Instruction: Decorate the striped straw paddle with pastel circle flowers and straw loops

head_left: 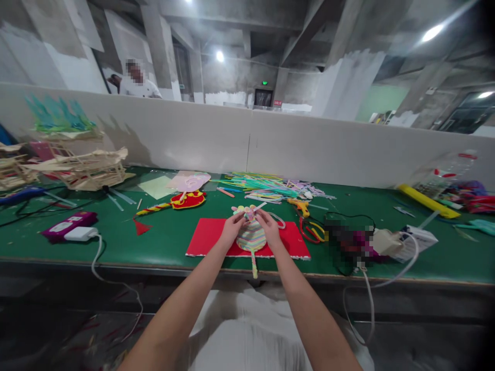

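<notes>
A round striped pastel fan (252, 237) with a short twisted handle lies over a red board (207, 235) at the table's front edge, its handle pointing toward me. My left hand (234, 226) has its fingers closed at the fan's upper left, by a cluster of small pastel pieces (242, 210). At the upper right, my right hand (269, 226) pinches near a thin whitish strip (260, 206). The fingertips are small and partly hidden, so their exact hold is unclear. A pale loop sits just behind my right hand.
Pastel pipe cleaners (266, 184) lie behind the board, a red-and-yellow fan (188, 200) to the left. Orange glue gun (300, 207) and scissors (312, 230) are at right. Power strips with cables, stick models (91, 167) and a bottle (452, 172) flank the table. A person stands beyond the partition (185, 134).
</notes>
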Tool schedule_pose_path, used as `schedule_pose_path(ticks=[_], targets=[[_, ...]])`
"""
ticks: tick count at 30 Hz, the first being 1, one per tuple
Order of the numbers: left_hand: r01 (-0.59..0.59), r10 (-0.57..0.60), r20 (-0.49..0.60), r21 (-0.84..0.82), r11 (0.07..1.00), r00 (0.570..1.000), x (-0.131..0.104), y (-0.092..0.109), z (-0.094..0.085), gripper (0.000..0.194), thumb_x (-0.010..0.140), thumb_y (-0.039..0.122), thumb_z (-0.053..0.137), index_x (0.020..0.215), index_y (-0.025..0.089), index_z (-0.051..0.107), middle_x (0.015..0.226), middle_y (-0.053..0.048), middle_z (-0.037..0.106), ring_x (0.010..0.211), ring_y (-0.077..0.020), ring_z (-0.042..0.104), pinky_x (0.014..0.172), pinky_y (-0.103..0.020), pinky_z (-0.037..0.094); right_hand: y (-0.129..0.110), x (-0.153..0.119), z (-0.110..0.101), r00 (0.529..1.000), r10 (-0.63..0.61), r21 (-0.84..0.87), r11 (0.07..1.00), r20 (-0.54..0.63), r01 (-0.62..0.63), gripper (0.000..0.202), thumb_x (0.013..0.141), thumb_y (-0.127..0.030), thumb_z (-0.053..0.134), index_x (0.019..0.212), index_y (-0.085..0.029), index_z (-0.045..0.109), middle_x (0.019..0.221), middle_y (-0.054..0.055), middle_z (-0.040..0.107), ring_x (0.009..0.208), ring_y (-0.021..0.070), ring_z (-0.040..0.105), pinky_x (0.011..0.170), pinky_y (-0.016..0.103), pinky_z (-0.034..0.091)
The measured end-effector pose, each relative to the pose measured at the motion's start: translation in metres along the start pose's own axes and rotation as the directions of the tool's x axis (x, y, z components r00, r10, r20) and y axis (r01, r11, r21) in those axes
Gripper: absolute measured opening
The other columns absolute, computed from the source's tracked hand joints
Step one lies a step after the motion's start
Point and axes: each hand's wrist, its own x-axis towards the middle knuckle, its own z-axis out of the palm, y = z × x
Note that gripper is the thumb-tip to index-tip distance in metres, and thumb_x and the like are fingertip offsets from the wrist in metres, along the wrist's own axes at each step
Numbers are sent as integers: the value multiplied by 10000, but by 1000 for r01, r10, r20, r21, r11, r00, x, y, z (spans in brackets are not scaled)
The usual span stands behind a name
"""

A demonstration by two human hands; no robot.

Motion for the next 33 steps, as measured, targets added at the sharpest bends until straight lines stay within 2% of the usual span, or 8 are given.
schedule_pose_path(ticks=[5,10,18,28,33], targets=[[54,-56,-15,-105,993,998,0,0,2,396,575,249,725,944,122,653,966,-67,684,835,-186,642,854,-373,497,2,1,-3,994,-104,-195,976,-42,94,215,743,-380,588,840,-227,703,1311,45,454,1217,225,397,1025,384,297],[65,-67,-4,-156,986,998,0,-1,0,406,566,215,742,950,121,651,980,-66,680,784,-174,648,872,-389,482,0,-1,-2,996,-81,-211,974,40,88,245,759,-394,571,893,-235,701,1365,26,395,1224,216,392,1022,350,305],[65,-65,10,-261,963,998,-2,4,2,419,541,230,769,911,104,616,901,-80,681,782,-171,650,851,-357,488,7,-1,-2,993,-114,-266,956,42,121,225,774,-384,561,889,-255,704,1373,13,386,1211,232,413,1020,370,313],[-38,43,35,-118,992,998,-3,5,0,482,502,315,774,901,135,571,911,-71,671,827,-209,632,736,-358,521,-2,-4,2,979,-185,-333,921,81,202,235,792,-364,542,902,-230,700,1341,47,427,1202,218,423,1007,365,339],[-86,88,31,-64,994,996,-3,6,1,451,522,322,758,887,139,568,925,-68,666,876,-214,618,728,-341,524,-3,-5,3,960,-272,-463,844,66,270,217,815,-317,518,903,-231,697,1291,62,479,1152,207,462,960,369,376]])
